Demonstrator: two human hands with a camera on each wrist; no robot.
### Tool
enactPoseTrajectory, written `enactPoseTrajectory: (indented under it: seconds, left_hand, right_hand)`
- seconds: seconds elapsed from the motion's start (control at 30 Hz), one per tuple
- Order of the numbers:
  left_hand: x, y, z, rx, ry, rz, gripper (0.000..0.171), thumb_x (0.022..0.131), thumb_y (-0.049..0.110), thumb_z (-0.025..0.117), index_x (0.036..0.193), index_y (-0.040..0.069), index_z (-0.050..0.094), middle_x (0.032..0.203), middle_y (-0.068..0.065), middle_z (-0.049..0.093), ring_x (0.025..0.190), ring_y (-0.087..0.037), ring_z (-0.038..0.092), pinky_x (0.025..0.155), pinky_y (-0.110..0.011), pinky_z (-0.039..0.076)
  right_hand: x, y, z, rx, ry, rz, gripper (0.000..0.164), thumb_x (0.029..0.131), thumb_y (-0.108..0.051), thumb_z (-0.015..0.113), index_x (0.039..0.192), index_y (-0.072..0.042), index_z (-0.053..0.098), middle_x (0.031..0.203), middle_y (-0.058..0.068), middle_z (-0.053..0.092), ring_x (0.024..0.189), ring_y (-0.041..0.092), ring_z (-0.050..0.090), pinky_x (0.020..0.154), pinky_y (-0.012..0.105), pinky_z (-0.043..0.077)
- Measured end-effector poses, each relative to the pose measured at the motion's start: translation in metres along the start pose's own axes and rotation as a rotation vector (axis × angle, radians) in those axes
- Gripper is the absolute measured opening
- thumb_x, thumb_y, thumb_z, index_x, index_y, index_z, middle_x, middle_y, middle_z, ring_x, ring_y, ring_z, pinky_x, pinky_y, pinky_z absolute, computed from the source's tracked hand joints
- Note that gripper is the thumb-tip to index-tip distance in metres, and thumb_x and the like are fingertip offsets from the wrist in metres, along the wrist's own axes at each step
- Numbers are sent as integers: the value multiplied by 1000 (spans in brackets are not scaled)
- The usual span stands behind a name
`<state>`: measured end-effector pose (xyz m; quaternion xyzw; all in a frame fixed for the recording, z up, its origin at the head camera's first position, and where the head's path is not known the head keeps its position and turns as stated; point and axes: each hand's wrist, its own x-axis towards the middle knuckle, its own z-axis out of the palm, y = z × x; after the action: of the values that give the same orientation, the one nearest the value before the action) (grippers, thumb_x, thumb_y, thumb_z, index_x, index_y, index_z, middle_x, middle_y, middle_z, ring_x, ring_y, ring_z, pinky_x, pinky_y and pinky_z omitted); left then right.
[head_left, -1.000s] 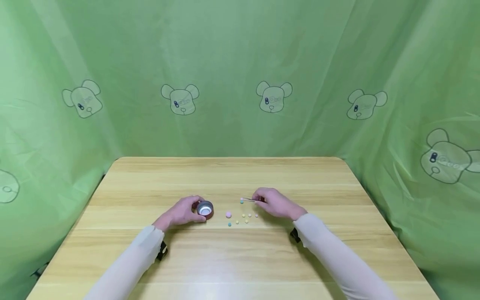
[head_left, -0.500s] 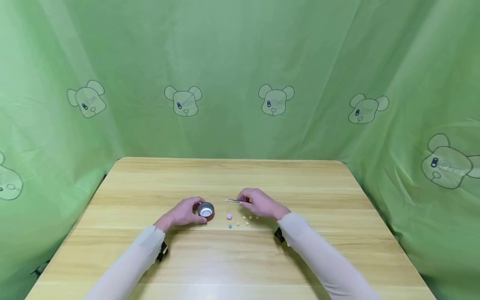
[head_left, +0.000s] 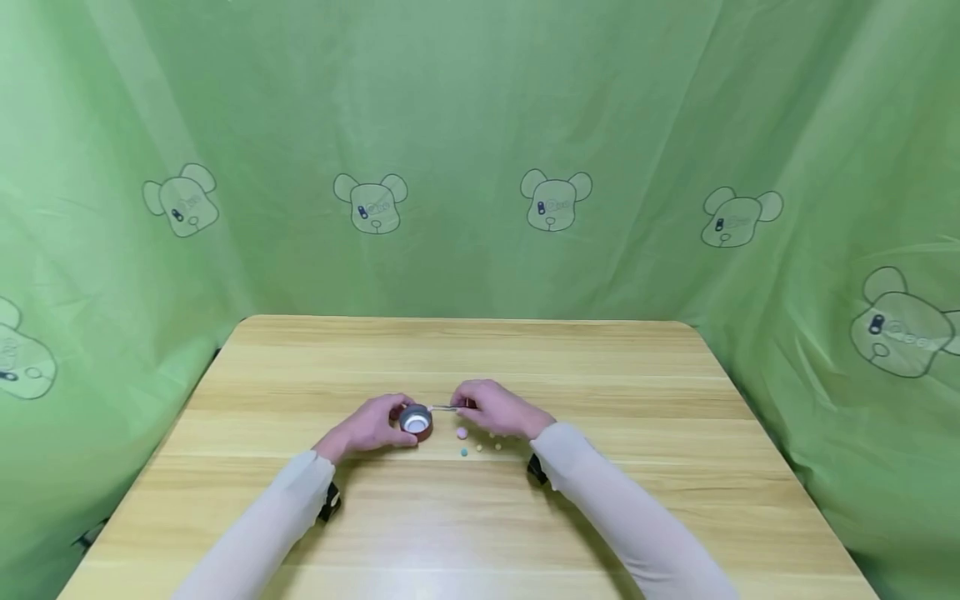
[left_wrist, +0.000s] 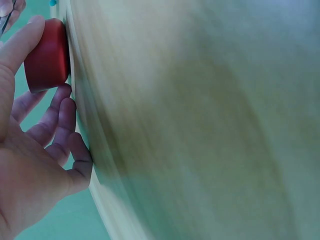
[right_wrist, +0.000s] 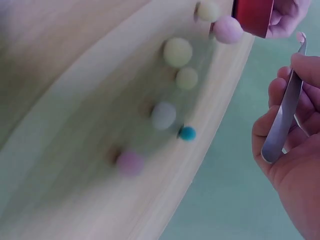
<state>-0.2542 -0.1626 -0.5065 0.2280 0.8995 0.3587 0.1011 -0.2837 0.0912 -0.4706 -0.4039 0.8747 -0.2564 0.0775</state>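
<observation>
The right hand is pinching a pair of metal tweezers, thumb on one side and fingers on the other, and the tweezers' tips are holding a tiny pink bead. The bead is sitting just beside the right, far part of a red cup's rim; whether it is touching, I cannot tell. The left hand is gripping that cup from the left, its thumb lying on the near side and fingers on the far side, and the mouth is facing up, showing a silvery inside.

The cup is looking light, stiff and rather smooth, so its side wall seems the place to hold. The bead is probably weighing almost nothing and could be slipping out under a hard squeeze; its middle seems the best spot. The tweezers seem springy, best held partway along.

To the cup's right, a larger pink ball, a blue ball, a whitish ball and some yellow ones are resting on a wood-grain table. Green cloth printed with bear heads is hanging on the far, left and right sides.
</observation>
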Motion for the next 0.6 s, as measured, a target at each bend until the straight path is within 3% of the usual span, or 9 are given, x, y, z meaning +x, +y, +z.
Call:
enactPoseTrajectory:
  seconds: [0.3,0.6]
  left_hand:
    - [0,1,-1,-5,0,-3,51,67,35,75,110,19,53,97,3,56,88,-12,51,80,-34,39]
    - [1,0,-3,12,1,-1,54,66,36,75,111,16,52,97,3,56,88,-12,51,80,-34,39]
  right_hand:
    - [13,-3,9,-12,-44,0,10,86,-16,56,95,-17,59,86,-5,58,75,3,51,69,20,43]
    - [20,-12,11,45,-96,25,13,87,-12,54,98,-8,58,90,5,59,59,9,58,62,18,44]
